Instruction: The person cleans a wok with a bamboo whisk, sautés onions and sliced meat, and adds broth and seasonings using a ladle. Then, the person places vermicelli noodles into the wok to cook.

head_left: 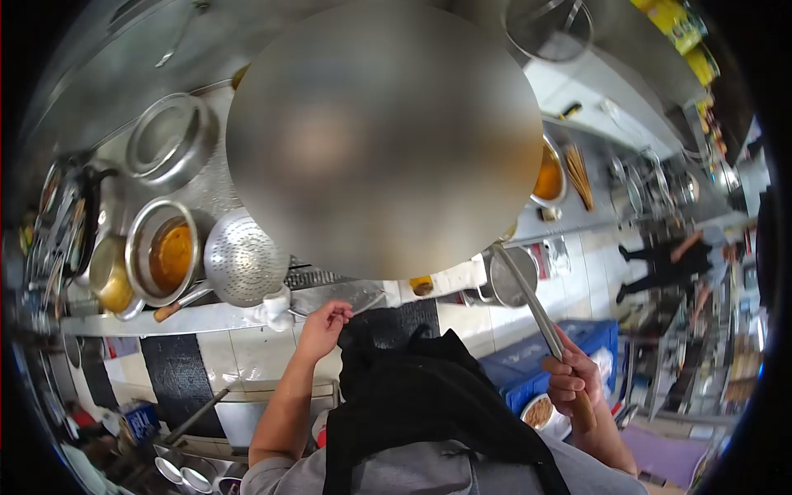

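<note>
My right hand [573,379] is closed around the wooden end of a long-handled metal cooking tool [532,297]. The tool slants up and left, and its head is hidden by the large blurred patch. My left hand [327,323] hangs in front of the counter edge with loosely bent fingers and nothing visible in them. Nearest to it are a shallow metal tray [351,299] and a crumpled white cloth [275,311]. Left of those, a perforated metal strainer [246,257] with a wooden handle rests by a metal bowl of orange-brown liquid [171,254].
Stacked metal basins [169,136] stand at the back left. On the right are another bowl of orange liquid [547,177], wooden sticks [580,177], a metal pot [510,276] and a blue bin [511,355]. A person [676,260] stands farther right.
</note>
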`<state>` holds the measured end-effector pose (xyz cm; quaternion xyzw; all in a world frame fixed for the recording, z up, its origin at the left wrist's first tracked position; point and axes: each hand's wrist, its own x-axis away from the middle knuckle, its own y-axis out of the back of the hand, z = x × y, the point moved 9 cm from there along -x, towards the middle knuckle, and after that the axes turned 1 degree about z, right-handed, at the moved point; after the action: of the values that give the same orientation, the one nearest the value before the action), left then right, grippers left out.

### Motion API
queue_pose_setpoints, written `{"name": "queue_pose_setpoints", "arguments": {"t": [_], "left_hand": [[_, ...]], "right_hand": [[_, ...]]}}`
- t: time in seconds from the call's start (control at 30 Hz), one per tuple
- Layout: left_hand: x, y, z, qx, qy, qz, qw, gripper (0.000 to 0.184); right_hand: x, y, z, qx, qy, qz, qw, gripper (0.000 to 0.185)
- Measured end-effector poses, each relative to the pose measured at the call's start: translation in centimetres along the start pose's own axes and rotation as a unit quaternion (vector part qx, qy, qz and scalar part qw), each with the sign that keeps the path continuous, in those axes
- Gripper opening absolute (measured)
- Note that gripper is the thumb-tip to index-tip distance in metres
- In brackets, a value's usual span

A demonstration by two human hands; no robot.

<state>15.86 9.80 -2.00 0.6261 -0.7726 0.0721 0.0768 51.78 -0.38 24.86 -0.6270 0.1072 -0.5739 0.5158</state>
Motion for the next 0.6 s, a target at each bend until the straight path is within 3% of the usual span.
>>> {"name": "queue_pose_setpoints", "arguments": {"t": [0.13,0.17,0.23,0.33,0.5,0.6], "left_hand": [[3.8,5.1,-0.7,0.0,-0.008,-0.062,0.998,0.027],[4.6,5.9,-0.6,0.002,-0.012,-0.081,0.997,0.027],[6.6,7.9,-0.6,0.032,-0.033,-0.134,0.99,0.026],[10.0,9.3,-1.1,-0.023,-0.02,-0.192,0.981,0.026],[17.1,9.3,-1.6,-0.07,0.007,-0.271,0.96,0.033],[23.2,8.6,-2.2,-0.105,0.031,-0.358,0.927,0.033]], "right_hand": [[-7.5,-5.3,-1.9,0.071,-0.059,0.1,0.991,0.052],[-9.6,-6.0,-2.4,0.066,-0.054,0.081,0.993,0.049],[-15.2,-7.0,-3.4,0.099,-0.125,0.174,0.972,0.042],[-23.5,-7.9,-3.9,0.151,-0.142,0.154,0.966,0.034],[-34.4,-8.8,-4.5,0.338,-0.121,0.138,0.923,0.042],[-37.1,-9.6,-3.4,0.526,-0.054,0.14,0.837,0.054]]}}
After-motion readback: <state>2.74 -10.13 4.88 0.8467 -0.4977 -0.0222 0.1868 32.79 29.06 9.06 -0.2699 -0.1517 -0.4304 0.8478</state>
